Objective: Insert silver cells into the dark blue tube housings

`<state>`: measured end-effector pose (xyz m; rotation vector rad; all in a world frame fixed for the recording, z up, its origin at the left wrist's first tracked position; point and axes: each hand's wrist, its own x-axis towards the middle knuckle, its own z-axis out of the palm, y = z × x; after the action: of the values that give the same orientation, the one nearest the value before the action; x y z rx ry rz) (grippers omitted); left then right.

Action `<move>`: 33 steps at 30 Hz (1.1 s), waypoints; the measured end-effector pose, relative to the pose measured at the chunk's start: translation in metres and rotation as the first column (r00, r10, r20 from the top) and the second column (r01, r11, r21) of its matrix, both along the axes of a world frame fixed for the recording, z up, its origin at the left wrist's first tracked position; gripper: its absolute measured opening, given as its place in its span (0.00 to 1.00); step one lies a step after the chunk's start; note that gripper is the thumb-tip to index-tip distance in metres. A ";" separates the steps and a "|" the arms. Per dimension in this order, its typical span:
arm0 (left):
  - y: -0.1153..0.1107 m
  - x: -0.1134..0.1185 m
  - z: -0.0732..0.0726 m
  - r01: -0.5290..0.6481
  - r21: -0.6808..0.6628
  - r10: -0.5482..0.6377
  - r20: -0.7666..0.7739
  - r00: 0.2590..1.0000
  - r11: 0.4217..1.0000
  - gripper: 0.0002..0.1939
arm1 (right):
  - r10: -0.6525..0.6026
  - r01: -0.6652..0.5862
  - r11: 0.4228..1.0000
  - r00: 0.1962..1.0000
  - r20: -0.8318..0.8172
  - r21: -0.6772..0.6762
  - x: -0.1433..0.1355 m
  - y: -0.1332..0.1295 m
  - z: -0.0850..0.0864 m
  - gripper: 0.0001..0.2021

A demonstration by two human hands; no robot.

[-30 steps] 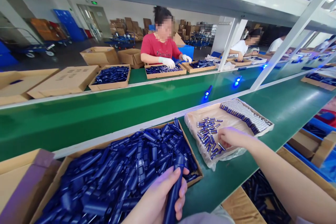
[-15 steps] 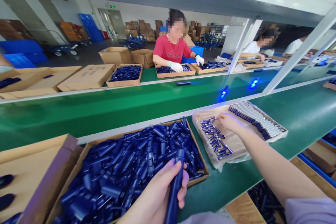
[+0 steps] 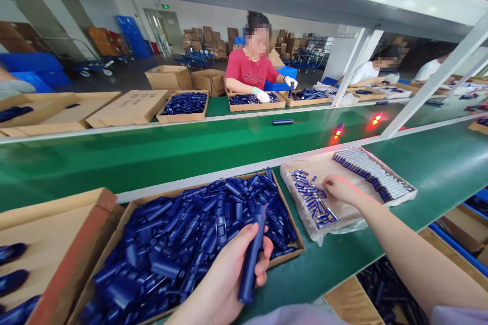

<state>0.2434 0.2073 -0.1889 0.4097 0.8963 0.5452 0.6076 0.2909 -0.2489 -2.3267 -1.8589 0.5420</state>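
My left hand is wrapped around a dark blue plastic tube, tilted with its narrower end up. It is over the front right of a cardboard box heaped with dark blue plastic parts. Closed in a pinch, my right hand is above a plastic-lined tray. Whatever its fingertips hold, if anything, is too small to make out. Loose batteries lie scattered left of that hand, and upright batteries stand packed in rows to its right.
A green conveyor belt crosses beyond the boxes, carrying a dark tube and red-lit pieces. Across it a person in red handles parts with gloved hands. A slanted white post rises at right; another carton stands at left.
My right hand has moved slightly right, away from the loose batteries. The tube in my left hand shows more of its lower end. The belt's lights turned from blue to red, and its pieces shifted right.
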 end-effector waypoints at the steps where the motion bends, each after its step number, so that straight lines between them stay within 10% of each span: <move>1: 0.000 0.001 0.000 -0.005 -0.002 0.005 0.008 1.000 1.000 0.24 | 0.025 -0.025 1.000 1.000 0.001 -0.019 -0.003 -0.004 -0.001 0.05; 21: -0.012 -0.009 0.006 -0.085 -0.107 0.112 0.275 0.955 0.991 0.23 | 0.286 -0.263 0.954 0.944 0.164 -0.146 -0.015 0.031 -0.003 0.09; 33: -0.011 -0.013 0.006 -0.109 -0.099 0.129 0.228 0.965 0.989 0.23 | 0.104 -0.099 0.994 0.986 0.133 -0.043 -0.006 0.029 -0.004 0.01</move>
<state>0.2302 0.1967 -0.1827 0.2088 0.7163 0.6488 0.6011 0.3204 -0.2532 -2.3562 -2.0533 0.4425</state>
